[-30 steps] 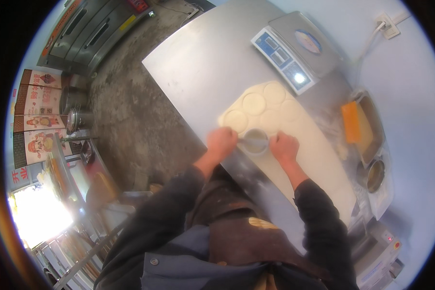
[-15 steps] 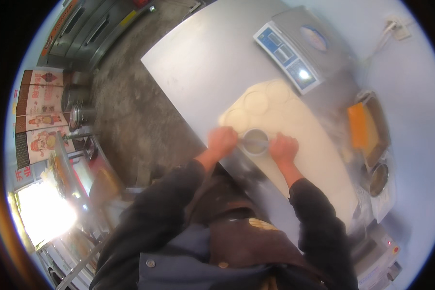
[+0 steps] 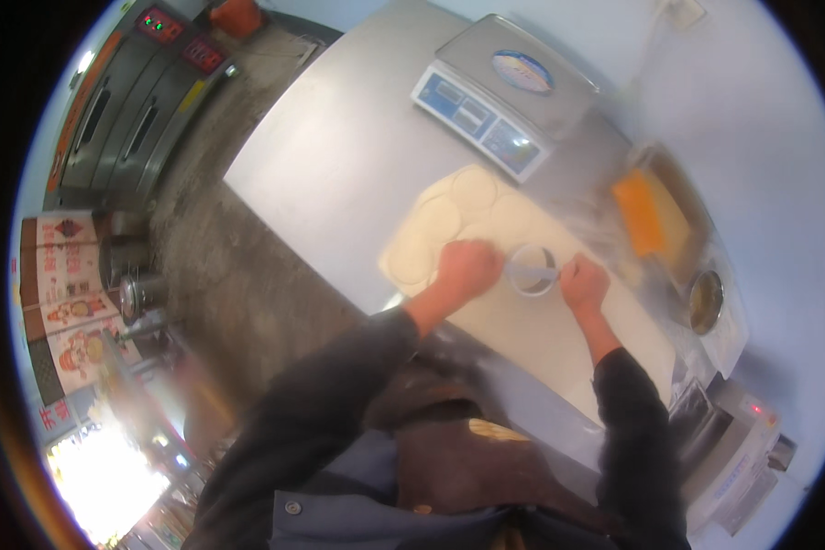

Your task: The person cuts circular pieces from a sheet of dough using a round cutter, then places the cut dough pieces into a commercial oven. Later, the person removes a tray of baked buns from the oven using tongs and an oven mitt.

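Observation:
A sheet of pale rolled-out dough [image 3: 573,344] lies on the metal table, its far left end marked with several round cut outlines. On the dough rests a round metal ring cutter [image 3: 533,292], with dough showing through its middle. My left hand [image 3: 469,271] is closed at the cutter's left side, and my right hand [image 3: 585,281] is closed at its right side on what looks like a short handle. The fingers partly hide their grip. The cut circles [image 3: 437,223] lie to the left of the cutter and beyond it, still flat within the sheet.
A blue-and-white scale [image 3: 481,119] stands on the metal table [image 3: 330,174] beyond the dough. At right are an orange-and-yellow item [image 3: 651,215] in a tray and a round metal container [image 3: 706,302]. A steel oven [image 3: 115,128] stands across the floor at far left.
Both hands and the cutter have moved right along the dough, away from its far left end. More cut outlines show there. The view has also turned.

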`<state>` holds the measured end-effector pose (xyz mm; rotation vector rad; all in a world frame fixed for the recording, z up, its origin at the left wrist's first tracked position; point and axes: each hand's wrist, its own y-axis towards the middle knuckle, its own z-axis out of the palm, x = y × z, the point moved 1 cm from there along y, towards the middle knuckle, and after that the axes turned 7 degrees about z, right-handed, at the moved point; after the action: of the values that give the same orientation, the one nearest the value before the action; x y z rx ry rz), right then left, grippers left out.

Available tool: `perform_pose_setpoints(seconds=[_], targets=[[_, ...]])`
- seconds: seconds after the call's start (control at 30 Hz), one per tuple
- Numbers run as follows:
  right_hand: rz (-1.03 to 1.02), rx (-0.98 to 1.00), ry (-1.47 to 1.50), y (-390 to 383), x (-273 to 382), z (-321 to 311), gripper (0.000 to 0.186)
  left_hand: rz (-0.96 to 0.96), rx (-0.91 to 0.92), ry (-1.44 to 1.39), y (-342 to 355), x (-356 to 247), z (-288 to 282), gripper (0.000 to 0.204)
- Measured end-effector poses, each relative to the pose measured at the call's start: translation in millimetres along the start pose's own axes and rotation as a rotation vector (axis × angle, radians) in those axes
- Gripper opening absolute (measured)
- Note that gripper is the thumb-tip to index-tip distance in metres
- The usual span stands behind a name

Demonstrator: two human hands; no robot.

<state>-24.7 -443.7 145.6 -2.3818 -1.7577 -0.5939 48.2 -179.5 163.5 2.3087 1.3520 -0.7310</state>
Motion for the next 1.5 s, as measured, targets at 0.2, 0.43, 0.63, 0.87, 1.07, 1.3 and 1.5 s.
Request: perform_pose_setpoints(seconds=[0.2,0.43,0.63,0.87,1.07,1.3,1.5], targets=[[0.124,-0.028,-0.134,50,-39,0,0.023,-0.009,0.089,-0.002,77,-9,41,0.035],[0.163,-0.036,-0.114,57,-53,15,0.022,-0.029,0.115,-0.013,93,-5,54,0.036],[0.157,0.002,-0.137,56,-57,24,0.02,-0.024,0.189,0.078,93,1,61,0.031],[0.019,-0.15,-0.185,38,-62,40,0.017,0.041,0.177,0.121,88,13,74,0.029],[0.055,-0.174,-0.102,39,-51,11,0.015,0.078,0.08,0.058,80,-3,54,0.028],[0.073,-0.061,-0.02,-32,-7,-6,0.02,-0.101,0.13,0.021,-13,-8,20,0.03],[0.082,0.056,-0.04,-28,10,11,0.022,-0.198,0.104,0.044,-31,8,17,0.034]])
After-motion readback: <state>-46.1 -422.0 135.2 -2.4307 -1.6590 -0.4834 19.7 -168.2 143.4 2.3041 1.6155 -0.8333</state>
